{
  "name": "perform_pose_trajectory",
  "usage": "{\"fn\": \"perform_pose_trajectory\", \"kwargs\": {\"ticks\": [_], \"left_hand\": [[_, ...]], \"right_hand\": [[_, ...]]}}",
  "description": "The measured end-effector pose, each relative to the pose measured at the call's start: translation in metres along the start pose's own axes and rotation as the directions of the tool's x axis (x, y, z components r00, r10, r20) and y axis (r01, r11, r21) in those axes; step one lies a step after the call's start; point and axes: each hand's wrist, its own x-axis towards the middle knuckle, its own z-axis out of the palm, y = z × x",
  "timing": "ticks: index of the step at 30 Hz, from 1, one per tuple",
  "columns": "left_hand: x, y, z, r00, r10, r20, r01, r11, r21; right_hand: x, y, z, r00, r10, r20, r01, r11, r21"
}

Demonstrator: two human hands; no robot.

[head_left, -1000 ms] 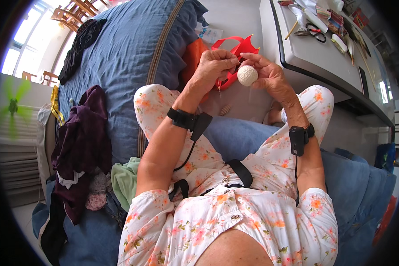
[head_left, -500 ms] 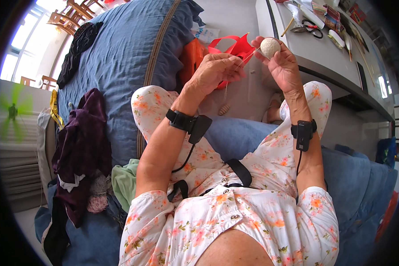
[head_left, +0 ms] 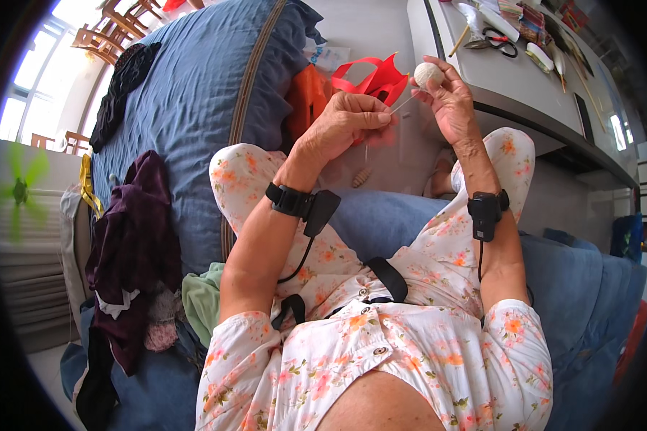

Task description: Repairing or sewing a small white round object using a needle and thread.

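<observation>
Okay, ball held up, strand strung between both hands

Clock centred on the cream ball (head_left: 429, 75), 12 pointing away from the seated person. Right hand (head_left: 449, 108): fingers curled round the ball, off any surface. Left hand (head_left: 352, 118), at 8 o'clock: fingers pinched on a thin pale strand (head_left: 402, 105) running up toward the ball. Can't tell from here where it ends.

Red bag (head_left: 381, 79) behind at 9. Bench (head_left: 474, 70) at 3, scissors (head_left: 510, 49) on it at 2, not in use.

Progress, my read: ball looks round with rough texture all over its visible side, so mostly formed. Left: free strand not yet worked in; amount unclear.
</observation>
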Motion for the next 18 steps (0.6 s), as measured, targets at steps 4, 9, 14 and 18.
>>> {"fn": "perform_pose_trajectory", "kwargs": {"ticks": [4, 9, 14, 18], "left_hand": [[-0.002, 0.001, -0.001, 0.999, 0.028, -0.029, -0.029, 0.999, -0.025], [-0.001, 0.005, -0.004, 0.993, 0.063, -0.103, -0.073, 0.993, -0.096], [-0.001, 0.004, -0.010, 0.990, 0.103, -0.095, -0.115, 0.985, -0.130], [0.002, 0.001, -0.011, 0.983, 0.136, -0.123, -0.152, 0.980, -0.126]], "right_hand": [[-0.005, 0.004, 0.011, 0.998, 0.057, 0.014, -0.050, 0.945, -0.323], [-0.009, 0.005, 0.016, 0.980, 0.160, 0.115, -0.095, 0.897, -0.431], [-0.012, 0.011, 0.022, 0.945, 0.205, 0.255, 0.001, 0.777, -0.629], [-0.015, 0.014, 0.024, 0.919, 0.235, 0.316, 0.000, 0.802, -0.597]]}}
